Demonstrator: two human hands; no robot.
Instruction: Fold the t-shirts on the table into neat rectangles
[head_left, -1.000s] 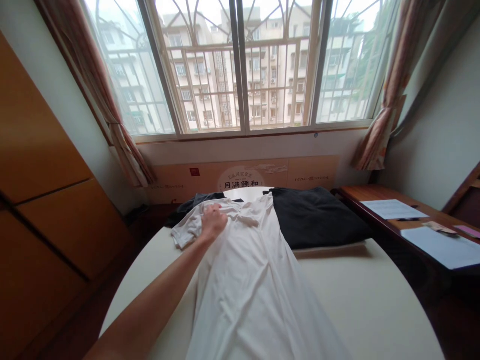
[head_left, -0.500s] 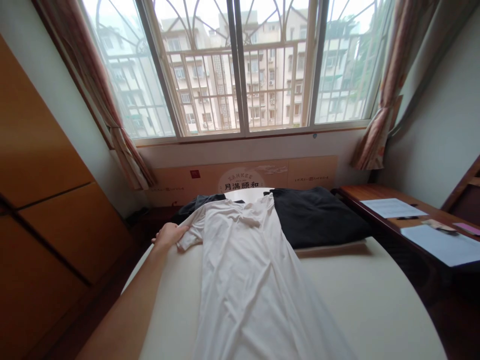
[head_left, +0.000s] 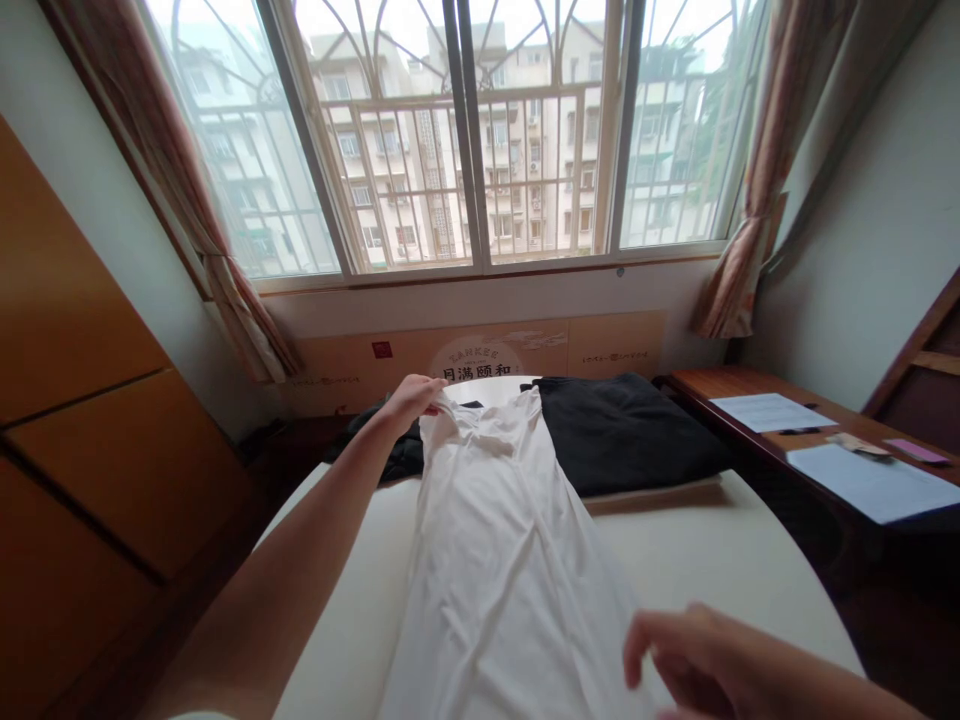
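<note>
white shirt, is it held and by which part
The left hand holds the white shirt at its far left corner, around the shoulder; the right hand shows no grip on it.

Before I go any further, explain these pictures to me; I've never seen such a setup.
No machine is here: these are a person's own bare hands, seen from one camera worn on the head, looking forward and down. On a white table with a curved edge lies a long, wrinkled white cloth garment. The left hand grips its far left corner. The right hand, blurred at lower right, holds nothing visible. Folded black cloth lies right of the garment; dark crumpled cloth lies left.
</note>
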